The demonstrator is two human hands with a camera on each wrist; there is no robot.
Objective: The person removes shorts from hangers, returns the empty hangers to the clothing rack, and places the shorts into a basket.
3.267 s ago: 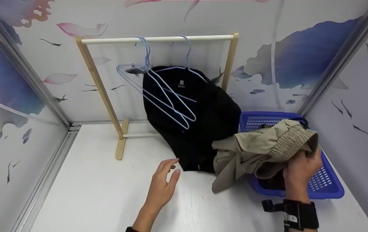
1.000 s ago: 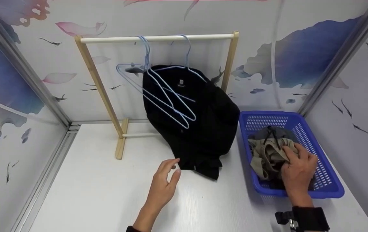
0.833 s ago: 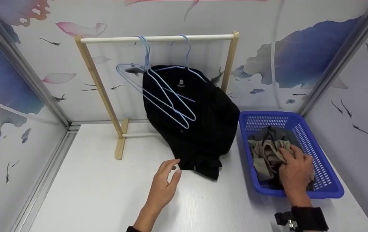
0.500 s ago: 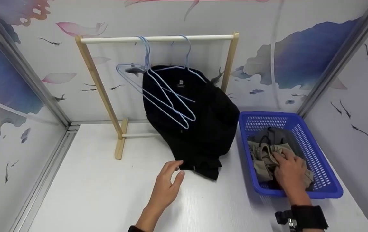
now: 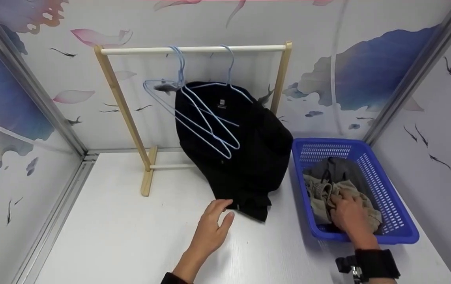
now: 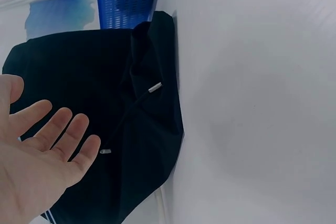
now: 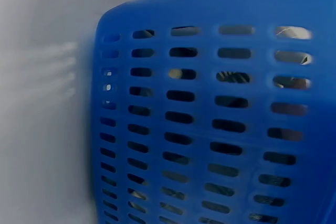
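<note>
My right hand reaches into the blue basket and touches the crumpled khaki pants; its fingertips are buried in the folds. In the right wrist view only the slotted basket wall shows, and the hand is out of sight. My left hand has relaxed, spread fingers and holds nothing. It is beside the lower end of a black garment that hangs on a light-blue hanger. The left wrist view shows the black garment's drawstring with a metal tip, beyond the hand.
A wooden clothes rack stands at the back of the white table. More light-blue hangers hang on its left half, overlapping the black garment. Dark grey clothing lies in the basket behind the khaki pants. Patterned panels enclose the table.
Held up at the basket's left edge 3.3 s ago, the khaki pants now lie inside it. My right hand has moved down and left among them. The left hand has shifted slightly right.
</note>
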